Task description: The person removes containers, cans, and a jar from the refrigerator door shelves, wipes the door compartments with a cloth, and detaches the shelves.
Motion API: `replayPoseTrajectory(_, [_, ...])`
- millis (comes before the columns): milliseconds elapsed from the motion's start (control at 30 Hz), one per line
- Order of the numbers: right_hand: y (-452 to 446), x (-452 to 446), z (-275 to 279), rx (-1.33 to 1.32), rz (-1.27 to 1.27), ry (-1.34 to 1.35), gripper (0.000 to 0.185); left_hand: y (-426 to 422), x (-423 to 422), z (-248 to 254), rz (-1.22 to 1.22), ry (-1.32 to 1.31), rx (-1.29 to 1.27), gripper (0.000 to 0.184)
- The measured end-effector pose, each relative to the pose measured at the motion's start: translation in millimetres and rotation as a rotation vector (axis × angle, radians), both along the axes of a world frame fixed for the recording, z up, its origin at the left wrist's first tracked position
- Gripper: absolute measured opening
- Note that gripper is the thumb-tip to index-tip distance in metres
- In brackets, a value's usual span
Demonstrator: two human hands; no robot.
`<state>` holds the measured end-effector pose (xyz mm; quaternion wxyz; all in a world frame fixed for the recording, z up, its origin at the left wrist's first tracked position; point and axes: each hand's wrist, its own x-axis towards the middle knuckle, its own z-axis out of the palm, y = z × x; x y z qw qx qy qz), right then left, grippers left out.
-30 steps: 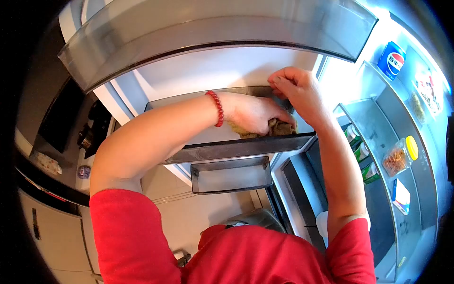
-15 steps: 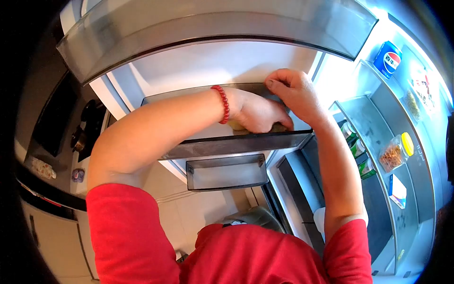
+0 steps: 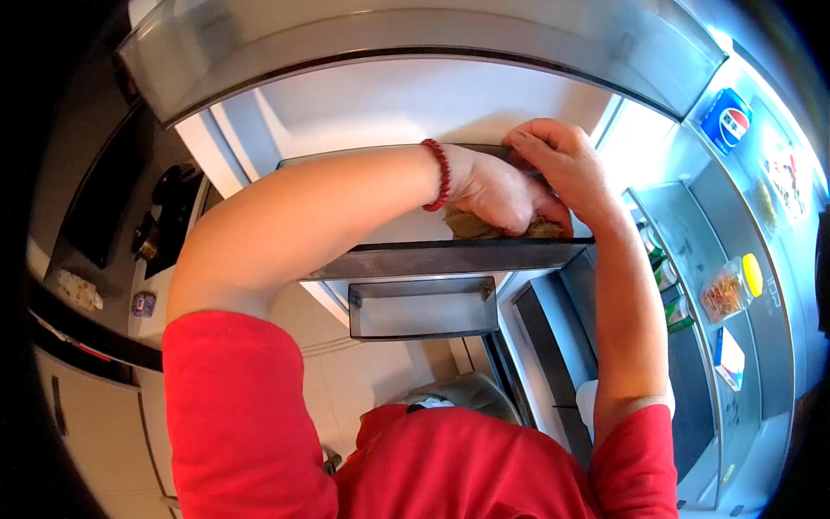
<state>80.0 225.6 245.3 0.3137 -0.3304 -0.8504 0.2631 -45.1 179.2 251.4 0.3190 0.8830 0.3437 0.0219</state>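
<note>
My left hand point(image 3: 501, 192), with a red bead bracelet at its wrist, reaches down into a translucent grey door shelf point(image 3: 467, 258) of the fridge. Its fingers press on a crumpled brownish cloth point(image 3: 472, 227) against the shelf floor, near the front wall. My right hand point(image 3: 566, 164) is at the right end of the same shelf, beside the left hand. Its fingers are curled near the shelf's back rim; what they hold, if anything, is hidden.
Another door shelf point(image 3: 424, 39) arches above my hands, and a smaller bin point(image 3: 424, 324) sits below. On the right, fridge shelves hold a blue Pepsi can point(image 3: 726, 121), a yellow-lidded jar point(image 3: 731, 287), a small box point(image 3: 729, 359) and green cans point(image 3: 679, 313). A stove pot point(image 3: 147, 238) stands at left.
My left hand has shifted right along the shelf with the cloth, and more of the cloth shows. The right hand stays at the shelf's right end. The whole view has shifted slightly.
</note>
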Motion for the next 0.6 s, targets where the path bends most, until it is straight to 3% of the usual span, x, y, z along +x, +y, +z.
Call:
replayPoseTrajectory(300, [6, -1, -8, 0.019, 0.017, 0.032, 0.025, -1, -33, 2, -0.08, 0.087, -0.057, 0.058])
replayPoseTrajectory(367, [5, -1, -10, 0.034, 0.006, 0.038, 0.024, -12, -50, 6, 0.055, 0.184, -0.245, 0.056])
replayPoseTrajectory(500, [8, -2, -13, 0.034, 0.012, 0.048, 0.022, -43, -103, 13, 0.157, 0.242, -0.259, 0.055])
replayPoseTrajectory(600, [5, -2, -10, 0.04, 0.012, 0.045, 0.022, -65, -130, 16, 0.307, 0.267, -0.41, 0.051])
